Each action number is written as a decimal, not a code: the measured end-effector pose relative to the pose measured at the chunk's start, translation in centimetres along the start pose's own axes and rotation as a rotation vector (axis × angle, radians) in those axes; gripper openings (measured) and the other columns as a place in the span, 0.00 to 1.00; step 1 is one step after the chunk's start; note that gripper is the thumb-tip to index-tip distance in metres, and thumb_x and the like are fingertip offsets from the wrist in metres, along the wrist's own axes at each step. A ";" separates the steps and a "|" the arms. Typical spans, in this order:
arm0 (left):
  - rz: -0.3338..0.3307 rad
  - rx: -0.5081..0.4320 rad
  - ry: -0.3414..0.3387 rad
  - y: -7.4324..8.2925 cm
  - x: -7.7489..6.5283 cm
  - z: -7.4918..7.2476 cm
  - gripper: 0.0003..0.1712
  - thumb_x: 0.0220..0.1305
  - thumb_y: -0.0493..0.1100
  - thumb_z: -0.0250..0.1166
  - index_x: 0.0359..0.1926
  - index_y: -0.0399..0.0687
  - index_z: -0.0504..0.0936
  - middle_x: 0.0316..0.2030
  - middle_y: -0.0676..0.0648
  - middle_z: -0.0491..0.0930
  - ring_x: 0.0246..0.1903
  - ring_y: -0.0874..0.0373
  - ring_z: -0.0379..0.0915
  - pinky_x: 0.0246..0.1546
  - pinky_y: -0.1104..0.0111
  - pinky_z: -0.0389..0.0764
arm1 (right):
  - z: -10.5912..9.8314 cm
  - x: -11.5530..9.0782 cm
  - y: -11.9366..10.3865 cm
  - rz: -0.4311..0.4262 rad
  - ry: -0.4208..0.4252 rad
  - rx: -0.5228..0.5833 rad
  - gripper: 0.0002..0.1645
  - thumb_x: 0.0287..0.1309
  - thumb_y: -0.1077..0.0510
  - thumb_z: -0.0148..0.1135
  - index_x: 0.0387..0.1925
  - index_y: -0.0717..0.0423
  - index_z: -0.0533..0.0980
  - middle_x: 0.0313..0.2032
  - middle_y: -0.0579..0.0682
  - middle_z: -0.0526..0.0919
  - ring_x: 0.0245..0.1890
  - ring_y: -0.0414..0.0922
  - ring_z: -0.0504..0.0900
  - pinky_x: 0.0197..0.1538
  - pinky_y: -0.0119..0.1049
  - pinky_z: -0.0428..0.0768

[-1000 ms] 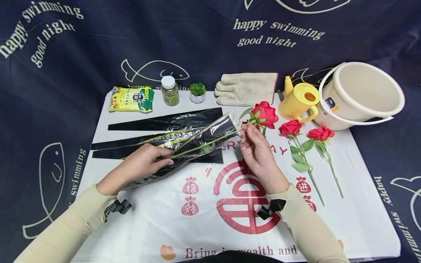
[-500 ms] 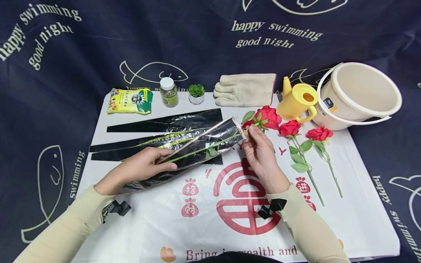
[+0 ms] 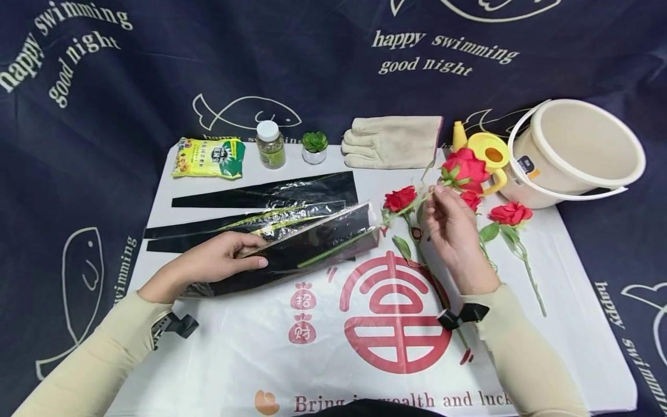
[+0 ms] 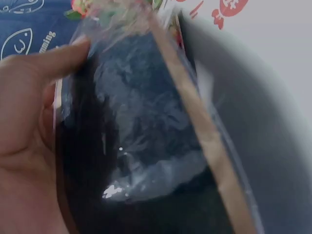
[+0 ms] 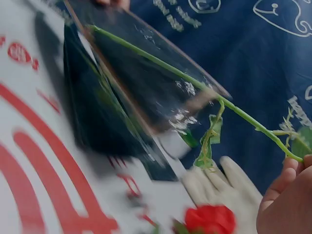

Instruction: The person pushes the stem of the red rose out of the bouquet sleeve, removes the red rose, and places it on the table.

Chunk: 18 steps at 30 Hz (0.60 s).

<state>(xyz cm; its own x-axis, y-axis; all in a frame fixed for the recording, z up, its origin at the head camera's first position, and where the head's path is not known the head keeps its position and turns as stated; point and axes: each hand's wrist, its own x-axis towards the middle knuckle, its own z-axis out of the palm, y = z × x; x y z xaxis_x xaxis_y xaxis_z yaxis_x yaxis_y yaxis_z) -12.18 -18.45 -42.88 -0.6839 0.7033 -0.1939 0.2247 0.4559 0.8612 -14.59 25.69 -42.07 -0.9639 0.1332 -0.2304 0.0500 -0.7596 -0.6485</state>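
My left hand [image 3: 213, 262] grips a long tapering clear-and-black flower sleeve [image 3: 292, 255], thumb on top; the left wrist view shows the thumb along its edge. My right hand [image 3: 452, 231] pinches an artificial red rose [image 3: 465, 169] by its stem just under the bloom. In the right wrist view the green stem [image 5: 156, 61] runs from inside the sleeve out past its wide mouth, and a leaf [image 5: 209, 141] hangs outside. Another rose [image 3: 400, 198] lies on the table left of my right hand, its stem partly behind that wrist. A third rose bloom [image 3: 471, 200] is partly hidden by my right hand.
More black sleeves [image 3: 266, 188] lie flat behind my left hand. Along the back stand a yellow packet [image 3: 208, 157], a jar [image 3: 271, 146], a small succulent [image 3: 314, 146], a work glove [image 3: 392, 142], a yellow watering can [image 3: 492, 152] and a beige bucket [image 3: 547, 168]. Another rose [image 3: 510, 213] lies right.
My right hand has moved right, drawing the rose's stem partway out of the sleeve. The sleeve's mouth has dropped lower. The rose lying in the middle has come into sight.
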 end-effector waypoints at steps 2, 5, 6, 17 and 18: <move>0.015 -0.020 -0.056 -0.5 -0.2 -0.1 0.12 0.64 0.53 0.60 0.46 0.58 0.80 0.12 0.56 0.60 0.10 0.64 0.51 0.21 0.68 0.67 | -0.4 0.1 -1.6 0.014 -0.014 -0.024 0.04 0.58 0.68 0.60 0.36 0.65 0.76 0.30 0.56 0.82 0.25 0.45 0.78 0.27 0.31 0.75; 0.016 -0.040 -0.126 -1.1 -0.5 -0.1 0.11 0.65 0.51 0.60 0.46 0.59 0.80 0.11 0.57 0.59 0.10 0.64 0.48 0.20 0.68 0.68 | -1.2 0.0 -4.0 0.048 -0.055 -0.060 0.03 0.60 0.69 0.58 0.37 0.65 0.76 0.31 0.56 0.83 0.26 0.46 0.78 0.28 0.33 0.76; 0.012 -0.046 -0.145 -1.2 -0.7 -0.1 0.11 0.65 0.51 0.60 0.47 0.59 0.80 0.11 0.57 0.58 0.09 0.64 0.48 0.21 0.68 0.68 | -1.5 0.0 -4.8 0.061 -0.076 -0.073 0.04 0.61 0.69 0.57 0.37 0.66 0.76 0.32 0.57 0.83 0.26 0.46 0.79 0.28 0.33 0.76; -0.092 -0.001 -0.235 -2.8 -0.9 0.2 0.15 0.64 0.52 0.61 0.51 0.61 0.79 0.14 0.58 0.66 0.11 0.66 0.47 0.42 0.64 0.72 | -4.4 0.8 -9.6 0.214 -0.391 -0.396 0.14 0.66 0.73 0.44 0.43 0.70 0.77 0.36 0.58 0.83 0.31 0.46 0.82 0.37 0.35 0.79; -0.088 -0.009 -0.249 -2.9 -0.8 0.3 0.15 0.64 0.51 0.61 0.51 0.60 0.79 0.18 0.58 0.70 0.12 0.65 0.51 0.44 0.63 0.72 | -4.6 1.0 -9.8 0.238 -0.411 -0.430 0.14 0.66 0.73 0.43 0.43 0.70 0.76 0.37 0.58 0.83 0.33 0.46 0.82 0.37 0.35 0.79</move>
<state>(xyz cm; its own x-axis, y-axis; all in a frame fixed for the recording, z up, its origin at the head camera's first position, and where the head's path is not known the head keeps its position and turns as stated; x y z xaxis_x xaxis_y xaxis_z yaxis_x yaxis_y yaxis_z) -12.11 -20.20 -45.36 -0.5088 0.7742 -0.3766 0.1650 0.5170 0.8399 -14.83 36.16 -39.31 -0.9308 -0.3277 -0.1620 0.2930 -0.4035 -0.8668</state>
